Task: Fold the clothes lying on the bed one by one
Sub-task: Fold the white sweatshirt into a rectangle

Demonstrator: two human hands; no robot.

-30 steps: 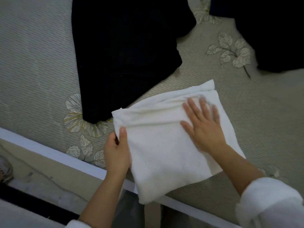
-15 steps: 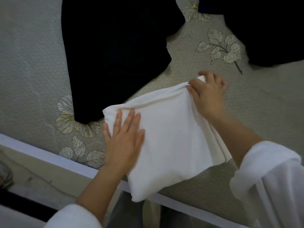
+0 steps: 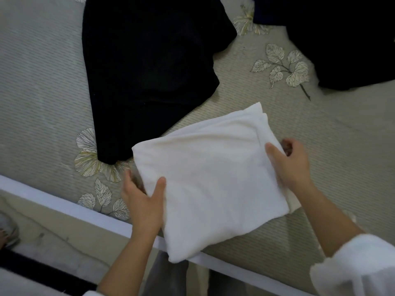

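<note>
Bed (image 3: 42,92): ribbed grey-green cover printed with leaves and flowers, filling most of the view.
White folded garment (image 3: 213,184): soft, thick rectangle of stacked layers, set askew at the near side of the bed between both hands; nearest corner hangs over the white bed edge (image 3: 64,207).
Left hand (image 3: 143,201): grips the garment's left edge, thumb on top, fingers (image 3: 128,180) tucked underneath.
Right hand (image 3: 291,167): grips the right edge, thumb pressed on top, fingers (image 3: 287,144) curled round the layered side.
Black garment (image 3: 149,71): spread flat beyond the white one, lower tip just beside its far-left corner; contact impossible to tell.
Second dark garment (image 3: 346,39): far right, well apart.
Open room: bare cover right of the right hand and between the two dark pieces.
Floor (image 3: 53,236): pale, below the bed edge, with a shoe (image 3: 7,231) at the left margin.
</note>
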